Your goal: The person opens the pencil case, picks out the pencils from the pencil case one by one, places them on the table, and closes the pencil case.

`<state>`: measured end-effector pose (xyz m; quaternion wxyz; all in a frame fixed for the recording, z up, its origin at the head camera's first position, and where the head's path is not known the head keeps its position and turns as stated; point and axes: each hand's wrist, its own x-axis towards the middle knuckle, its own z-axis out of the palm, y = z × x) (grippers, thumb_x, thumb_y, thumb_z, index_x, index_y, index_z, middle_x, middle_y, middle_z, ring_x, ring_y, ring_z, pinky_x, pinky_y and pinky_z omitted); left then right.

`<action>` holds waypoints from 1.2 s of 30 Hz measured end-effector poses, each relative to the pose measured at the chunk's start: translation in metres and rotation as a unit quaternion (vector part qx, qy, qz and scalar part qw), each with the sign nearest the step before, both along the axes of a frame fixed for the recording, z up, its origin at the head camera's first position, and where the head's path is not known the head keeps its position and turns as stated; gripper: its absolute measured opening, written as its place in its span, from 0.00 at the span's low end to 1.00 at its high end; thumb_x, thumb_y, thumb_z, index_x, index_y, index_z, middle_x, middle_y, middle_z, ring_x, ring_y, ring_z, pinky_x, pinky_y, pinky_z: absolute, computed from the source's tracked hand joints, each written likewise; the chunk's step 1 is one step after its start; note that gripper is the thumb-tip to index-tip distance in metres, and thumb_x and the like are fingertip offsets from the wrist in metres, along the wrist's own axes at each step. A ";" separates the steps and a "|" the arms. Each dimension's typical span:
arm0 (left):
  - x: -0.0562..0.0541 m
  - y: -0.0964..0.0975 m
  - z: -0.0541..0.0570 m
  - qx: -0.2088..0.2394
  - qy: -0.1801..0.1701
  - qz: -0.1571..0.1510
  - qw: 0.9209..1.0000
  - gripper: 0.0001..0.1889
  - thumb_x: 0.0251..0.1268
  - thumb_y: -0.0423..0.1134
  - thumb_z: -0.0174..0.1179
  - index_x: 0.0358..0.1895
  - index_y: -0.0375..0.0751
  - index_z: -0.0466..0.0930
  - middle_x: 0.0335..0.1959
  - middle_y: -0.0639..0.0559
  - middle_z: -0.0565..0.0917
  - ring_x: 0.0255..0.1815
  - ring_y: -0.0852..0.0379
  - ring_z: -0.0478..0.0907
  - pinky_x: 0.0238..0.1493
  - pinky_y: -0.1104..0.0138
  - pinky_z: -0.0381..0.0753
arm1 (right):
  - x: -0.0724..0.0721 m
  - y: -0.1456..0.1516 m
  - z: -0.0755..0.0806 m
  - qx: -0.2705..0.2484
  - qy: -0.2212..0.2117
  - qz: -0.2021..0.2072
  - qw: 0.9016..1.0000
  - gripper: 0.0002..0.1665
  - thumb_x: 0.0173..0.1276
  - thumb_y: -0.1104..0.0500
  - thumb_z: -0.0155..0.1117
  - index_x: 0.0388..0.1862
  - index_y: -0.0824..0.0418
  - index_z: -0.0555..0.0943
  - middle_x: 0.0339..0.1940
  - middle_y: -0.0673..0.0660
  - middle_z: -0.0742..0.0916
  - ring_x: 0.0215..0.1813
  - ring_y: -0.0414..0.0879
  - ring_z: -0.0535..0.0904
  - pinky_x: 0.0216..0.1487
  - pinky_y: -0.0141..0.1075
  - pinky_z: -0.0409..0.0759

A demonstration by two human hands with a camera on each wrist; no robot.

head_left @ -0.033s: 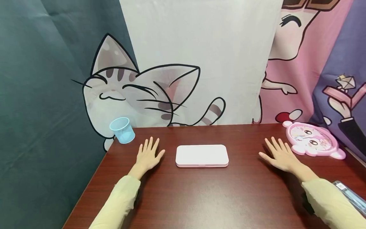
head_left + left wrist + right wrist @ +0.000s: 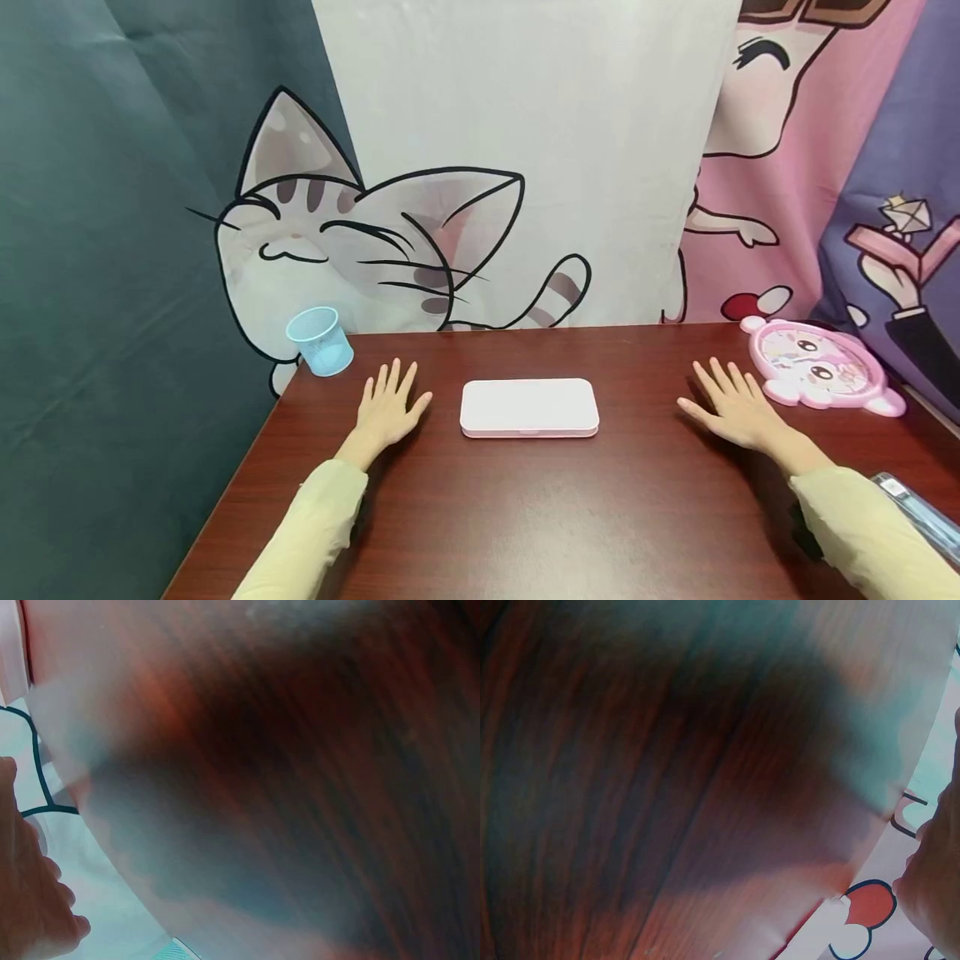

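Observation:
A closed flat white case [image 2: 529,408] with a pinkish rim lies in the middle of the table in the head view. To its left, my left hand [image 2: 384,414] lies palm down with fingers spread, holding nothing. Nearest to that hand is a light blue mesh basket [image 2: 322,343] at the table's back left corner. My right hand [image 2: 738,412] also lies palm down with spread fingers, just left of a pink animal-shaped tray or frame [image 2: 821,367]. Both wrist views show part of each hand, the left hand [image 2: 37,892] and the right hand [image 2: 937,877], above dark, blurred wood.
Beside the right sleeve, a clear, bluish long package [image 2: 918,508] lies at the right edge, partly cut off. The dark red wooden table [image 2: 525,517] ends at a cloth backdrop [image 2: 540,125] with cartoon cats. Its left edge runs next to a green cloth [image 2: 112,333].

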<state>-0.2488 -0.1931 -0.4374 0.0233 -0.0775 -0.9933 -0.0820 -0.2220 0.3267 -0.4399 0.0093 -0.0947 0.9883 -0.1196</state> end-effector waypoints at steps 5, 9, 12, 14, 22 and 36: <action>0.000 -0.003 0.000 0.009 0.001 0.001 1.000 0.35 0.67 0.60 0.39 0.72 0.45 0.48 0.73 0.38 0.48 0.73 0.38 0.42 0.69 0.44 0.43 | -0.001 -0.004 0.002 0.002 0.001 0.002 1.000 0.50 0.64 0.32 0.44 0.70 0.68 0.52 0.69 0.77 0.54 0.68 0.74 0.45 0.66 0.64 0.40; -0.001 -0.006 0.000 0.018 0.006 0.001 1.000 0.35 0.67 0.59 0.40 0.72 0.44 0.49 0.73 0.38 0.48 0.73 0.37 0.43 0.69 0.44 0.43 | -0.002 -0.005 0.002 0.009 0.003 0.003 1.000 0.50 0.64 0.32 0.44 0.70 0.69 0.53 0.69 0.77 0.55 0.68 0.74 0.46 0.65 0.64 0.41; -0.002 -0.007 -0.001 0.022 0.008 -0.001 1.000 0.35 0.67 0.59 0.40 0.72 0.44 0.49 0.73 0.38 0.49 0.73 0.37 0.44 0.69 0.44 0.44 | -0.001 -0.008 0.002 0.009 0.009 0.006 1.000 0.49 0.65 0.33 0.44 0.69 0.69 0.54 0.68 0.77 0.55 0.68 0.74 0.47 0.65 0.64 0.41; -0.002 -0.007 -0.002 0.023 0.006 -0.003 1.000 0.36 0.67 0.60 0.40 0.72 0.44 0.49 0.73 0.39 0.49 0.73 0.38 0.44 0.69 0.44 0.44 | -0.001 -0.012 0.002 0.008 0.012 0.010 1.000 0.49 0.65 0.33 0.45 0.69 0.69 0.54 0.69 0.77 0.55 0.68 0.74 0.47 0.65 0.64 0.42; 0.000 0.008 0.000 0.020 0.008 -0.046 0.999 0.37 0.64 0.63 0.41 0.71 0.46 0.51 0.73 0.41 0.51 0.73 0.41 0.45 0.70 0.46 0.46 | -0.009 -0.054 0.001 0.009 0.038 0.049 0.998 0.46 0.65 0.35 0.46 0.70 0.66 0.55 0.70 0.73 0.57 0.69 0.71 0.48 0.66 0.62 0.44; -0.004 0.045 0.004 0.086 -0.107 -0.232 0.963 0.55 0.48 0.64 0.61 0.73 0.41 0.41 0.74 0.40 0.45 0.74 0.44 0.44 0.71 0.52 0.50 | -0.019 -0.188 0.001 0.018 0.098 0.258 0.961 0.35 0.69 0.43 0.46 0.69 0.59 0.60 0.71 0.64 0.61 0.71 0.62 0.56 0.67 0.56 0.56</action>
